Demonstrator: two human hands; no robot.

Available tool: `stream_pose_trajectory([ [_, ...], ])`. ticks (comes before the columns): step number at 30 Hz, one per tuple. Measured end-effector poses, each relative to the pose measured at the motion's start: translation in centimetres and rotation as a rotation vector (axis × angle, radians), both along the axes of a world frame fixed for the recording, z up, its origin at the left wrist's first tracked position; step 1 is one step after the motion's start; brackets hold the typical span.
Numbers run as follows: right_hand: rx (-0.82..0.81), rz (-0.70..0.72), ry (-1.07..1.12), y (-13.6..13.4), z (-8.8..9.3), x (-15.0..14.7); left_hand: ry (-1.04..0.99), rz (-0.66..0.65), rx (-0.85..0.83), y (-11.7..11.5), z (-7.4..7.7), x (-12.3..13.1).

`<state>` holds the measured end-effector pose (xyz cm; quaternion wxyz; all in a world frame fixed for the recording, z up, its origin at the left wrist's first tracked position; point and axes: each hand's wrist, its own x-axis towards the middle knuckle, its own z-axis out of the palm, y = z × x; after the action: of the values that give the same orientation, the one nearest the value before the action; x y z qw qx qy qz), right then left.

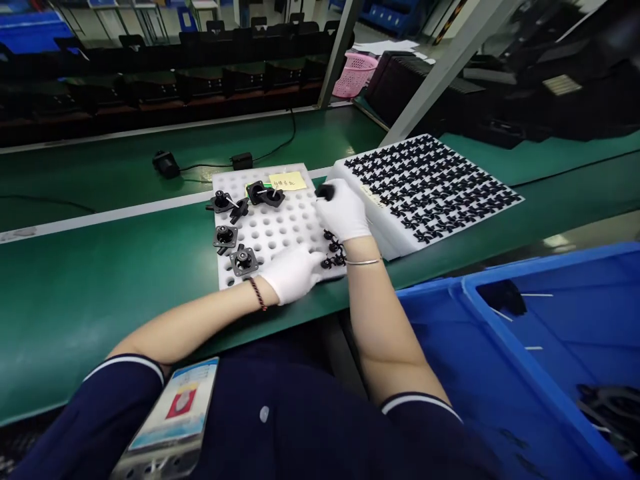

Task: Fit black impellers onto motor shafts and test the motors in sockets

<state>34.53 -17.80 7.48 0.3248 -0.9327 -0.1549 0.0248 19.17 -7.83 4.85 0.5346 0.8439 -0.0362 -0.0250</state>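
My left hand [294, 273], in a white glove, rests on the near edge of a white perforated foam tray [280, 235]. Its fingers are closed, with the tips at one of several small black bladed parts [336, 248]. My right hand [345, 210], also gloved, is closed around a dark rounded part [326, 192] above the tray's right side; the fingers hide most of it. Along the tray's left side lie several black flanged housings [243, 260]. Two more black housings [265, 193] sit near its far edge, by a yellow handwritten note [289, 181].
To the right, a white foam block [383, 223] carries rows of black bladed parts [430, 183]. Green belt [125, 267] runs beneath. A black device [166, 164] with a cable lies behind. Blue bins [505, 347] stand at the lower right, and a metal post [445, 63] rises beyond the block.
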Motion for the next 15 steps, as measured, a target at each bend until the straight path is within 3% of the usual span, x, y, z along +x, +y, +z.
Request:
stream_pose_trajectory([
  [3,0.646,-0.115,0.088,-3.0,-1.6,-1.7,-0.012,0.056,0.197,-2.8,-3.3,1.6],
  [6,1.126,-0.139,0.221,-5.4,-3.1,-3.3,-0.004,0.138,0.135,-3.5,-4.2,3.4],
  [8,1.326,-0.175,0.269,-6.8,-3.5,-4.1,0.027,0.176,-0.092,-3.0,-3.7,3.5],
  [12,1.593,-0.127,0.361,-8.4,-3.2,-5.2,0.143,0.255,-0.821,-0.2,-1.8,1.4],
  [15,1.671,-0.021,0.436,-8.3,-3.0,-6.0,0.162,0.308,-1.042,1.9,-0.9,-1.1],
])
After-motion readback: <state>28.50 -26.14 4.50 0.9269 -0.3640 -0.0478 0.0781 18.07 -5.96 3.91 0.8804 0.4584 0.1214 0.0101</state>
